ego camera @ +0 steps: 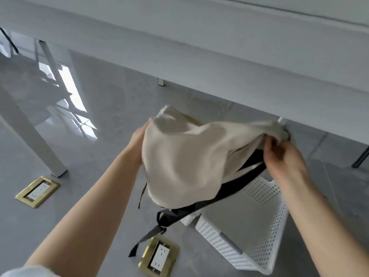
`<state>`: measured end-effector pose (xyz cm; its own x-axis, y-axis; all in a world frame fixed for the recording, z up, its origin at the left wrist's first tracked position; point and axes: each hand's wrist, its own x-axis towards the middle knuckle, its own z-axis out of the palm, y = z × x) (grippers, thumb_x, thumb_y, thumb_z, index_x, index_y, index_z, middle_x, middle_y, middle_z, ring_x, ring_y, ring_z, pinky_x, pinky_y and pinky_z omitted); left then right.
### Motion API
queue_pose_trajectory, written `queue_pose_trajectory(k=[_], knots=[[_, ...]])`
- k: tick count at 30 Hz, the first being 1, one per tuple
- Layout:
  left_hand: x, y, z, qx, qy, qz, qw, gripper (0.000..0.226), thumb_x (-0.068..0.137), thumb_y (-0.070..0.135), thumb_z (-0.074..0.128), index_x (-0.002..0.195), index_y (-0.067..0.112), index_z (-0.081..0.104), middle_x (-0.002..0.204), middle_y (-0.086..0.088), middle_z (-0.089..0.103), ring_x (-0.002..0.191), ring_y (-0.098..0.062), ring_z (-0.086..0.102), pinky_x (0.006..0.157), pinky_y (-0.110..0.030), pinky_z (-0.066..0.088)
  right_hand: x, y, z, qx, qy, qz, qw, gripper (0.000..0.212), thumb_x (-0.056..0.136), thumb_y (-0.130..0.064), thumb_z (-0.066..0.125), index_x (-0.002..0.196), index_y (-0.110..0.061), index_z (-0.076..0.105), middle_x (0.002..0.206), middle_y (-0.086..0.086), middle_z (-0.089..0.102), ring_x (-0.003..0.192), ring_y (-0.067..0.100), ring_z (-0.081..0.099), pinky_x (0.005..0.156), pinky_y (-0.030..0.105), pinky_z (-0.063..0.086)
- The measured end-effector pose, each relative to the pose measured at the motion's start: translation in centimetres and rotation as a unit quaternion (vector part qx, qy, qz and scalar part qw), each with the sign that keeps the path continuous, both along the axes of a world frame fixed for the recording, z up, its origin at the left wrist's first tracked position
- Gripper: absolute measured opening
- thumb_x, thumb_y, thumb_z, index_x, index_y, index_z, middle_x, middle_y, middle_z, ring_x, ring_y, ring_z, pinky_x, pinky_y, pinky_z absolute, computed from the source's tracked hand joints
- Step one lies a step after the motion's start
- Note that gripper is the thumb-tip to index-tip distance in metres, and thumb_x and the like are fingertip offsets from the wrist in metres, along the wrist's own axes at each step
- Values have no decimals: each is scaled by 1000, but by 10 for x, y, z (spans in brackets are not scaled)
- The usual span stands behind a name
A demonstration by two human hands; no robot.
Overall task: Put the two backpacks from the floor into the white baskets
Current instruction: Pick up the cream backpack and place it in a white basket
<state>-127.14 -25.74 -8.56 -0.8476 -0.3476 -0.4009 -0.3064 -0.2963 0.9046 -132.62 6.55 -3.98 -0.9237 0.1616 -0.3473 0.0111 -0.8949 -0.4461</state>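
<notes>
I hold a beige backpack (185, 154) with black straps in the air, above the floor. My left hand (139, 140) grips its left side, partly hidden behind the fabric. My right hand (283, 154) pinches the top right edge of the fabric. The black straps (173, 214) dangle below the bag. A white perforated basket (249, 222) stands on the floor just under and to the right of the bag; nothing shows inside it. A corner of a second white basket (188, 219) peeks out beneath the bag. No other backpack is in view.
A long white table (199, 62) runs across the top, its edge just beyond the bag. A white table leg (30, 134) slants down at the left. Two brass floor sockets (38, 190) (159, 256) sit in the grey tiled floor. A black chair leg (361, 156) is at the right.
</notes>
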Motion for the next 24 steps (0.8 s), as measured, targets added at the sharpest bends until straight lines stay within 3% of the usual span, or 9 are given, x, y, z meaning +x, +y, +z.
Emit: queue_pose_trajectory(k=[3,6,11,14,16,18,19,21,24], knots=[[8,0,-44,92,-26,-80,992,67,85,69,45,119,17,69,107,-11,74,88,-22,73,70,-28,58,14,-2,-36,71,-63,21,995,42,73,11,46,110,-5,59,94,12,74,91,21,63,57,32,61],[30,9,-78,3,-40,-149,988,61,74,71,59,113,26,72,111,-5,75,102,-23,70,86,-37,56,26,-5,-73,129,-117,-3,985,48,92,7,32,133,-7,51,110,10,62,93,21,61,57,31,61],[34,27,-88,-56,-10,-128,990,29,96,36,51,101,20,74,76,9,75,70,-8,68,57,-21,50,22,2,-68,133,-106,0,985,34,95,4,33,116,-8,58,97,8,62,87,19,61,55,28,61],[23,29,-93,-75,-60,-61,994,26,90,42,56,93,20,71,95,-4,73,77,-16,65,62,-27,48,16,17,-65,120,-123,9,985,28,95,3,35,92,-9,60,81,10,71,82,21,63,47,29,58],[17,23,-115,-76,-152,-66,983,53,72,43,61,114,10,62,120,-23,64,94,-29,68,64,-27,52,17,24,-67,121,-141,14,982,28,95,1,35,86,-8,60,65,9,71,78,20,62,48,29,58],[17,20,-147,30,-233,-106,966,81,62,38,71,135,11,49,135,-28,53,119,-42,59,87,-48,53,21,27,-70,116,-146,17,982,26,96,0,37,84,-7,59,66,9,70,77,19,62,51,30,57],[13,18,-172,62,-252,-120,958,86,57,35,79,135,14,50,132,-24,58,119,-43,59,93,-56,49,22,29,-71,114,-149,17,982,25,96,0,37,85,-6,59,67,10,71,78,19,63,52,31,57],[13,20,-197,107,-254,-111,955,68,60,33,80,122,18,59,120,-15,69,109,-38,66,90,-54,52,22,29,-72,110,-155,17,982,25,96,1,36,86,-6,58,78,11,69,78,20,63,49,30,57],[22,34,-176,86,-247,-74,962,42,79,20,65,120,11,61,113,-16,71,88,-30,68,63,-34,57,21,27,-70,107,-148,23,983,27,97,0,33,85,-6,57,86,10,63,78,19,61,48,28,57]])
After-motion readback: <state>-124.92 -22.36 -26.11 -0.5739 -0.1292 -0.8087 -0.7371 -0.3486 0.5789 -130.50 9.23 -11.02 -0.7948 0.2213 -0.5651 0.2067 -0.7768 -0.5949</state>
